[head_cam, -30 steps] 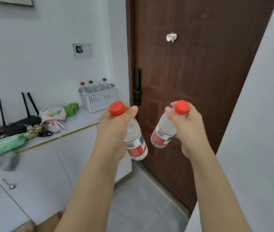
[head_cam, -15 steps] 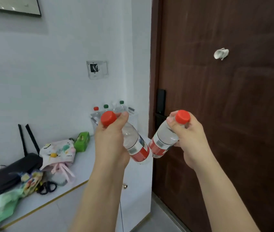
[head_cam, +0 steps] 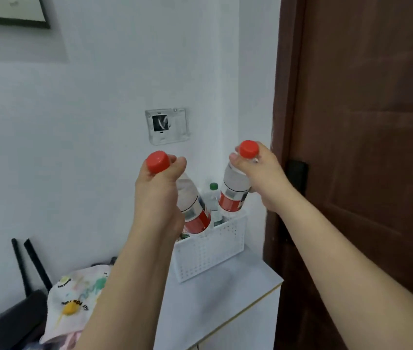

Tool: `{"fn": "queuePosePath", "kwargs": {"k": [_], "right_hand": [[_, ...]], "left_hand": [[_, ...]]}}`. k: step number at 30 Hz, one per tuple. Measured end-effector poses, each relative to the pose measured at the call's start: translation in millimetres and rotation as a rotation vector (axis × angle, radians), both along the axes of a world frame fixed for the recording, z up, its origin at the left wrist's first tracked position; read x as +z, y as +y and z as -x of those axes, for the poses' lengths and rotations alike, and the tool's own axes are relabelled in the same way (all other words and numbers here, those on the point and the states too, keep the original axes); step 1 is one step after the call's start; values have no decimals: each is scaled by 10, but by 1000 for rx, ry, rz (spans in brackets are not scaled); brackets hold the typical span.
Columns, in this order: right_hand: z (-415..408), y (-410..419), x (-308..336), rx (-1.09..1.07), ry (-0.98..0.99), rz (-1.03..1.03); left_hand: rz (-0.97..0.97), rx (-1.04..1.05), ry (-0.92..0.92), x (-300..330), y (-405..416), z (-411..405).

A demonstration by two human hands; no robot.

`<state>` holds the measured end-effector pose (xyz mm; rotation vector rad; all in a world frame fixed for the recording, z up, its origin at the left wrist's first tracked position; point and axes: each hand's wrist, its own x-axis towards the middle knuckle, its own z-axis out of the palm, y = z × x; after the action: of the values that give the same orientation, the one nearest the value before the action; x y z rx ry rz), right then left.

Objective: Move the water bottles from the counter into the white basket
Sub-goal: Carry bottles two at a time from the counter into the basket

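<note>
Left hand (head_cam: pixel 158 195) has its grip closed round the neck of a red-capped water bottle (head_cam: pixel 195 210), which tilts with its base at the near rim of the white basket (head_cam: pixel 210 251); right hand (head_cam: pixel 261 178) likewise grasps a second red-capped bottle (head_cam: pixel 233 193) by the neck, base just above the basket's right end. The basket stands at the far end of the white desk (head_cam: pixel 225 299), against the wall beside the brown door (head_cam: pixel 364 147), with a green-capped bottle (head_cam: pixel 213 198) upright inside it. A printed cloth (head_cam: pixel 79 291) lies on the desk, left of the basket.

A brown door (head_cam: pixel 367 147), wall panel (head_cam: pixel 167 126), router (head_cam: pixel 3 317) and printed cloth (head_cam: pixel 76 296).
</note>
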<state>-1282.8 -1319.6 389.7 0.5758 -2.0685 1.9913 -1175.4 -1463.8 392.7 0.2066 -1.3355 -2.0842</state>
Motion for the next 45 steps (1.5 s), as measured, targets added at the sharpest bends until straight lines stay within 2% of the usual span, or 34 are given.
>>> {"fn": "queuePosePath", "kwargs": {"k": [4, 9, 14, 18, 21, 26, 31, 37, 45], "right_hand": [[705, -287, -178, 11, -20, -63], [1437, -555, -580, 27, -108, -168], [2019, -748, -1014, 20, -159, -342], [2304, -764, -1277, 88, -245, -494], [2407, -753, -1468, 81, -295, -596], [2517, -735, -1655, 25, -265, -593], [2575, -663, -1757, 12, -138, -617], [2518, -579, -1838, 80, -121, -657], [2485, -588, -1945, 4, -104, -541]], "left_hand": [[4, -23, -69, -130, -252, 704], [74, -198, -227, -417, -541, 1497], [223, -363, -403, -859, -719, 2162], [199, -446, -439, -1334, -711, 2503], [276, -410, -444, -1631, -660, 2651], [421, -312, -426, -1842, -596, 2795], [720, -151, -594, -2024, -588, 2845], [965, -67, -633, -2124, -487, 2739], [1006, 9, -581, -2147, -494, 2761]]}}
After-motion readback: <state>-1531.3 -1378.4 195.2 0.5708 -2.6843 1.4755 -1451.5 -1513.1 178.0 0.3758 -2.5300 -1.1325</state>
